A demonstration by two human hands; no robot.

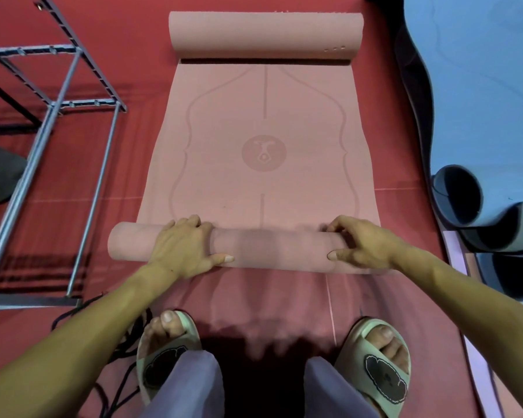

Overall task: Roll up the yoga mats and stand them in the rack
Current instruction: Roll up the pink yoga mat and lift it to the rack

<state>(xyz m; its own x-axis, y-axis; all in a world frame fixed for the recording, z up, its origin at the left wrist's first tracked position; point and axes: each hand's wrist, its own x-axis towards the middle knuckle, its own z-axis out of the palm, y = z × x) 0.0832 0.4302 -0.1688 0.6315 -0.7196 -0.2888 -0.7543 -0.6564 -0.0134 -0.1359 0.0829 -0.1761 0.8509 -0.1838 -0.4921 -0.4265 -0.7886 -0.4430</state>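
Two hands work on one pink yoga mat (263, 152) that lies lengthwise on the red floor (405, 297), running from near to far. Around it: a metal rack (55, 104) of grey bars stands on the floor to the left, well apart from the mat's left edge, with black cords (124, 351) trailing on the floor near its front corner. To the right a blue mat (480, 86) lies spread out, its near end curled into a loose roll (456, 194), and two more rolled ends in grey-blue (507, 227) lie just beside and nearer than it. A dark rounded object (0, 173) sits at the far left edge, too cut off to identify. Nothing lies on the flat stretch of pink mat between its two ends.

The pink mat is rolled at both ends: a fat roll (266, 34) at the far end and a thinner near roll (272, 248) straight in front of the person's two slippered feet (169, 351). The left hand (181, 245) lies over the near roll left of its middle, fingers curled over the top and thumb stretched along the near side. The right hand (363, 245) clasps the roll close to its right end, fingers hooked over the far side and thumb against the near side. Each grip is closed round the roll, the left end of which sticks out past the left hand.
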